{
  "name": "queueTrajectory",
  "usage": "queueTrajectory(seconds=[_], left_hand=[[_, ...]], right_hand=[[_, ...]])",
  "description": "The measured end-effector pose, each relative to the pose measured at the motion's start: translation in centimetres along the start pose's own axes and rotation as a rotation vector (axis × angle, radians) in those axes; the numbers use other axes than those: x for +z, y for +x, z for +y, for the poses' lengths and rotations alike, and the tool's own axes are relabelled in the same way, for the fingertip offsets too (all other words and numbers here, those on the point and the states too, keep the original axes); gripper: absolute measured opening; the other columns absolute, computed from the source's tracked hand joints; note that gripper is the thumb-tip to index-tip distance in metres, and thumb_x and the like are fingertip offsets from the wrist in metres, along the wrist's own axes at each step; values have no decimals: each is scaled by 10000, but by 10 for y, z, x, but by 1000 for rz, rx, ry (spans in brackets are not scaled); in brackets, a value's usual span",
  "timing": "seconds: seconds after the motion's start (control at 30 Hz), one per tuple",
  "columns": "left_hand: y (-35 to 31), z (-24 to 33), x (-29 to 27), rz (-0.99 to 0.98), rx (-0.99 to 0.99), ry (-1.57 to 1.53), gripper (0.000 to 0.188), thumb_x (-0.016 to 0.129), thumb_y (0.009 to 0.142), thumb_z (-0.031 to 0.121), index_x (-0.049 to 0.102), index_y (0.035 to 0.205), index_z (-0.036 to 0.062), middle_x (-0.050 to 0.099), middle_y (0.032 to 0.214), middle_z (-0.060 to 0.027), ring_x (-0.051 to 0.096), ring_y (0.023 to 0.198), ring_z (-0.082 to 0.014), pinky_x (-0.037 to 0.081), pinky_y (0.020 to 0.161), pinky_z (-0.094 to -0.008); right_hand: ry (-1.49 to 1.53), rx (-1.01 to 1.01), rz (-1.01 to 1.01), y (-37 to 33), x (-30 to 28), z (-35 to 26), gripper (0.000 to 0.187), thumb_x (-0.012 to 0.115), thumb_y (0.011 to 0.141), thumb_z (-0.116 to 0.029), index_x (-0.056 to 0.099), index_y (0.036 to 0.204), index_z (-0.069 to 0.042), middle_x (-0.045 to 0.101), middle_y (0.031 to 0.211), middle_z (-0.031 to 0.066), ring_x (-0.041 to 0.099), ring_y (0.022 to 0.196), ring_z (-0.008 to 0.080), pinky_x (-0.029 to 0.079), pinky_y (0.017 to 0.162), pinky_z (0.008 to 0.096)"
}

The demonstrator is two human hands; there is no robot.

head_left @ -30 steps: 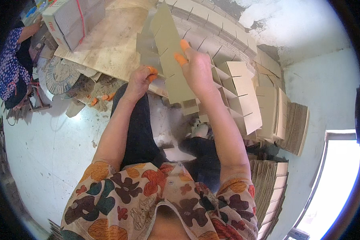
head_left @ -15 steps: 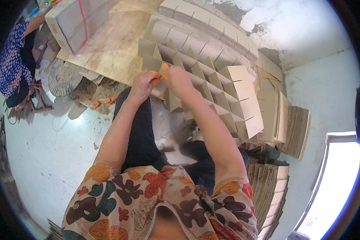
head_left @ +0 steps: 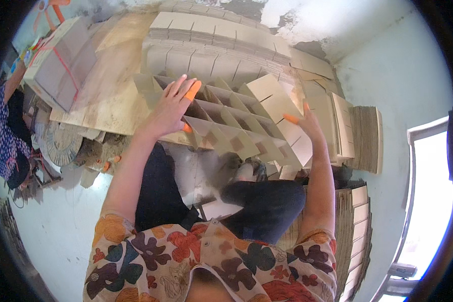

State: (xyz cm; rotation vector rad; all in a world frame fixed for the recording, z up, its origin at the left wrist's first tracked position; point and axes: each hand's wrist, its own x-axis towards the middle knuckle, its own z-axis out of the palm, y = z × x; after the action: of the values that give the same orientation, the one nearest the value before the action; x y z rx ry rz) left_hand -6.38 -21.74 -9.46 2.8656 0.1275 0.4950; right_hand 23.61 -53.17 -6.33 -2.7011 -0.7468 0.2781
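Note:
A cardboard divider grid [head_left: 230, 115] with several open cells stands tilted across the front of the work table. My left hand [head_left: 172, 106] lies over its left end, the fingers stretched out and the thumb apart at the near side. Beyond the other end, my right hand [head_left: 309, 125] is beside the wide end panel [head_left: 274, 100], with thumb and forefinger spread and nothing between them. Whether the right fingertips touch the panel I cannot tell. Orange finger covers sit on the thumb and a finger of each hand.
Stacks of slotted cardboard strips [head_left: 201, 60] line the back of the wooden table [head_left: 110, 65]. A strapped carton [head_left: 60, 65] stands at the left, near another person's arm [head_left: 15, 80]. More cardboard stacks [head_left: 365, 138] are at the right and beside my right leg [head_left: 267, 201].
My hands, close together at the grid's left end before, have parted. The right hand has moved to the right end; the left has spread over the left end. The whole view has shifted.

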Motion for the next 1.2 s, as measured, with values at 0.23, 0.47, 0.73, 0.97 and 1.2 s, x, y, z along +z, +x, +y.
queueTrajectory(seconds=[0.23,0.47,0.73,0.97,1.2], left_hand=[[73,-17,16,-346,112,23,1048,825,565,146,244,1428,10,229,1508,-139,157,1413,-301,176,1160,-404],[100,-15,31,-388,22,-221,861,798,591,130,412,1360,85,519,1263,-153,431,1215,-326,351,1030,-413],[47,-5,26,-243,209,-26,315,734,649,85,656,955,74,632,902,-100,578,884,-288,492,765,-408],[-87,-55,-57,568,-93,363,331,630,717,-35,610,1047,-9,634,1034,-157,605,945,-328,509,778,-391],[-123,-205,-35,315,-679,776,413,553,788,24,517,1198,-17,551,1199,-149,546,991,-321,489,813,-404]], right_hand=[[204,-38,-80,-18,-14,57,727,827,623,-387,567,1167,19,632,1068,218,615,984,279,477,834,362],[465,174,16,-26,-32,107,367,813,676,-203,659,914,29,637,770,44,598,737,161,484,649,331],[523,244,947,-48,-54,119,254,710,799,-173,636,938,25,611,822,68,527,713,126,433,601,282],[1288,-74,888,-67,-43,27,397,639,824,-29,540,1201,46,625,1016,119,595,877,175,505,772,283],[1131,-129,849,-29,-2,-8,583,643,784,53,437,1330,54,622,1030,104,560,859,155,491,743,273]])
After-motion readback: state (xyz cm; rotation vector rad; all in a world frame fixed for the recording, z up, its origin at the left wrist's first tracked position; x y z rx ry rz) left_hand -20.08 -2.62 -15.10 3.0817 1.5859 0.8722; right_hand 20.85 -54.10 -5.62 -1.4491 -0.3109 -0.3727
